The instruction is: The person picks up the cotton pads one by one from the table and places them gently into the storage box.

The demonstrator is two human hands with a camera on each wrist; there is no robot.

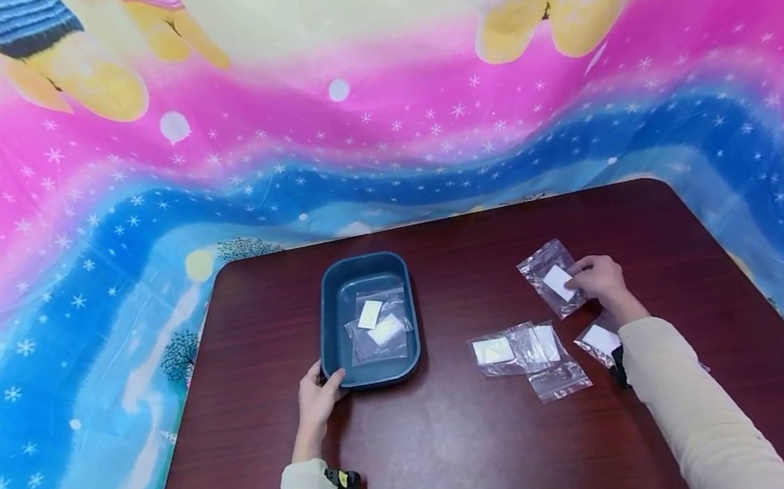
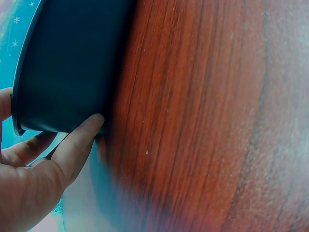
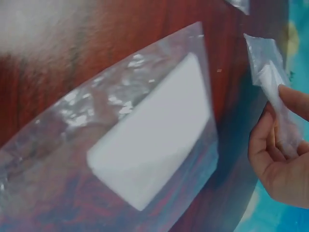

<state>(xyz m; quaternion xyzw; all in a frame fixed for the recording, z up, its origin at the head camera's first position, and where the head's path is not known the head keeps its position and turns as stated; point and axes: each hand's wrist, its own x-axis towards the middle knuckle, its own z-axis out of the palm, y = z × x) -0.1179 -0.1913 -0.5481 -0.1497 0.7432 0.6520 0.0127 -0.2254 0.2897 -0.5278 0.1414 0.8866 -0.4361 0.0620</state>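
The left hand (image 1: 316,401) grips the near left corner of the blue tray (image 1: 331,320), in which two bags (image 1: 382,331) lie. The right hand (image 1: 598,280) pinches a clear bag (image 1: 540,269) with a white insert (image 1: 559,283), at the right of the tabletop (image 1: 466,451), beyond the overlapping bags (image 1: 533,347) and well apart from the tray. A pinch across the insert should hold better than one on loose film; a straight lift probably best spares the neighbouring bags.

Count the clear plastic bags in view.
6 visible: two bags in the tray, two overlapping on the table, one held by the right hand, one partly behind the right sleeve. More may be hidden there.
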